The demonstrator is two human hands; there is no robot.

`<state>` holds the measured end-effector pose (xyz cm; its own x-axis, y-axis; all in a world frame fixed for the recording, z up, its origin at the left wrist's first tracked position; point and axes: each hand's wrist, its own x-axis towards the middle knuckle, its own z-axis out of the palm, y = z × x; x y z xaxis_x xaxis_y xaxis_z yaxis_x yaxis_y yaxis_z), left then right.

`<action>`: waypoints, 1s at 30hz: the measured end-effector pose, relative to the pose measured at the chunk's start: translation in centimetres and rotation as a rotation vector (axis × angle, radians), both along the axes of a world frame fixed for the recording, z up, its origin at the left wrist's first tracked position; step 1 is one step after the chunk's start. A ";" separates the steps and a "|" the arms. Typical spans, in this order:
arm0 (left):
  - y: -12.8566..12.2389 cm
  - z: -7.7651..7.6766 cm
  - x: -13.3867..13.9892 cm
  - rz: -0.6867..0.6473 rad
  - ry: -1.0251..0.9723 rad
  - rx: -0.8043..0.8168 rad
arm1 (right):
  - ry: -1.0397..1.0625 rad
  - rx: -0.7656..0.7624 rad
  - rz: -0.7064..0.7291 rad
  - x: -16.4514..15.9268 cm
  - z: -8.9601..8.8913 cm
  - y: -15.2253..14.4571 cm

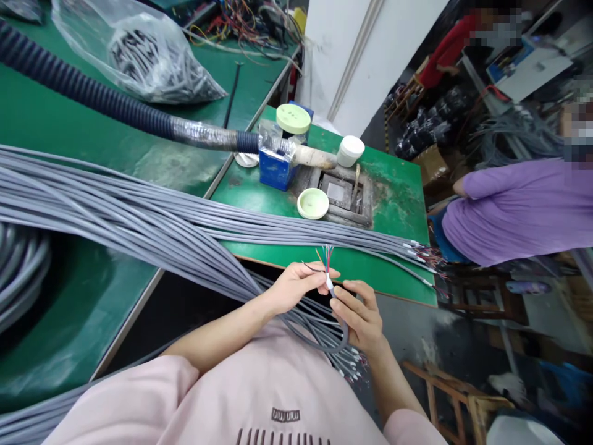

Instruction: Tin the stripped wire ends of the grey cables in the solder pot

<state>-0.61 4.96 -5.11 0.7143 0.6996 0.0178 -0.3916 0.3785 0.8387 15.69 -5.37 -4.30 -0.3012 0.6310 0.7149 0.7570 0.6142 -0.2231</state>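
Observation:
A grey cable (343,334) bends up in front of my chest, its stripped end fanned into several thin coloured wires (327,256). Just below those wires is a white sleeve (329,282). My left hand (296,285) pinches at the base of the wires with thumb and forefinger. My right hand (359,314) is wrapped round the grey cable below the sleeve. Beyond both hands a long bundle of grey cables (259,224) lies across the green table, its wire ends at the right edge. More cables (319,318) hang between the table and my body.
A solder pot (340,193) is set into the green table, near a pale green lid (313,204) and a white jar (351,151). A ribbed black hose (115,105) ends at a blue holder (274,170). A person in a purple shirt (504,204) is at the right.

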 end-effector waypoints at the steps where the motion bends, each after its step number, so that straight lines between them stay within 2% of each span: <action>1: 0.0 0.0 0.0 -0.009 -0.008 -0.003 | -0.003 0.002 0.006 0.0 0.0 -0.1; 7: 0.0 -0.1 0.0 -0.033 -0.031 -0.001 | -0.006 -0.012 0.019 0.2 -0.2 -0.3; 12: 0.1 0.8 0.0 0.053 0.015 0.144 | 0.152 -0.125 0.033 -0.3 0.0 -0.4; 15: 0.0 1.4 0.0 0.113 0.048 0.250 | 0.325 -0.253 -0.034 -0.9 -0.1 -0.5; 17: -0.1 1.5 0.0 0.128 0.046 0.308 | 0.356 -0.308 -0.116 -1.2 -0.2 -0.5; 21: -0.2 1.3 0.0 0.137 0.047 0.386 | 0.293 -0.297 -0.228 -1.7 -0.6 -0.2; 27: 0.0 1.0 -0.1 0.145 0.031 0.376 | 0.294 -0.296 -0.223 -1.6 -0.7 0.1; 30: 0.2 0.9 -0.2 0.124 0.027 0.367 | 0.294 -0.289 -0.175 -1.5 -0.5 0.2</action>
<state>-0.77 5.13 -4.25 0.6281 0.7315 0.2652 -0.3913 0.0023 0.9203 14.16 -5.20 -4.81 0.0176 0.8411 0.5406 0.7225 0.3631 -0.5884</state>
